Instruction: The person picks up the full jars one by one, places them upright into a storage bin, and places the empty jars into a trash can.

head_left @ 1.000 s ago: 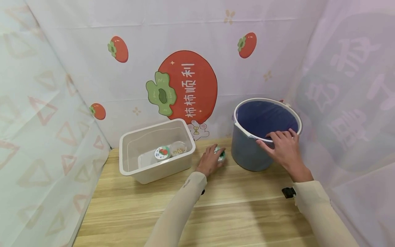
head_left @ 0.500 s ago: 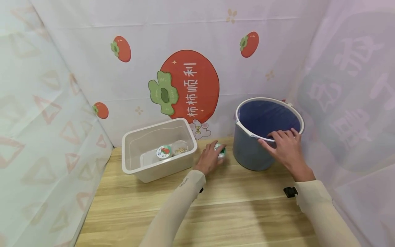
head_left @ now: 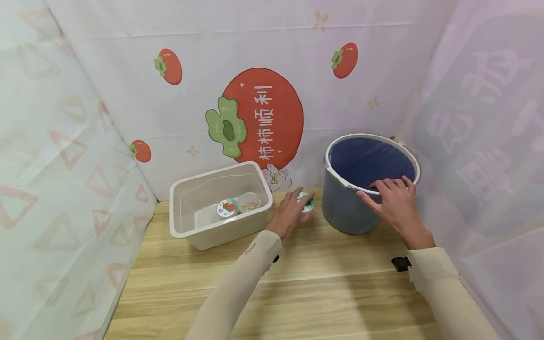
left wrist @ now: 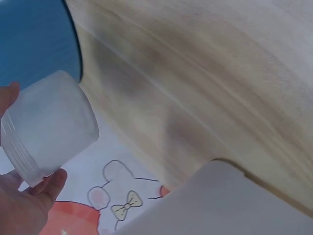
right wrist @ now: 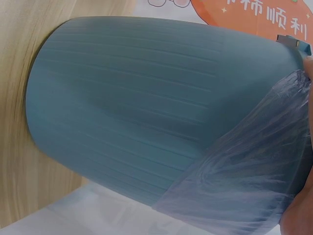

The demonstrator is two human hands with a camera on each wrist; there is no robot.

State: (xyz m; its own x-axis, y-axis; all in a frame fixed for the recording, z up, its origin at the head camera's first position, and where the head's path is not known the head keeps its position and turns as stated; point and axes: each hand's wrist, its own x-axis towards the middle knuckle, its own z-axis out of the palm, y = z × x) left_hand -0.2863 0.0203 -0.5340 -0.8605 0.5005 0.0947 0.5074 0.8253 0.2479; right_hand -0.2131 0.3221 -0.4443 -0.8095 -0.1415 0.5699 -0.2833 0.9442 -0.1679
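My left hand (head_left: 290,213) grips a small round jar (head_left: 308,205) with a green and white lid, between the tub and the trash can. In the left wrist view, the jar's frosted, translucent body (left wrist: 56,122) lies between thumb and fingers and seems clear of the table. With the fingers over the rim and the thumb outside, my right hand (head_left: 395,206) holds the blue-grey trash can (head_left: 350,212). A purplish plastic liner (right wrist: 244,161) folds over the can's side in the right wrist view.
On the left stands a beige rectangular tub (head_left: 229,233). Inside are a jar with a persimmon-printed lid (head_left: 227,208) and a clear round container (head_left: 248,202) with small pale bits. Printed cloth walls (head_left: 195,61) enclose the wooden table (head_left: 314,293).
The jar has risen slightly in my left hand and shifted a little toward the trash can. My right hand stays on the can's rim. The head view has turned slightly left.
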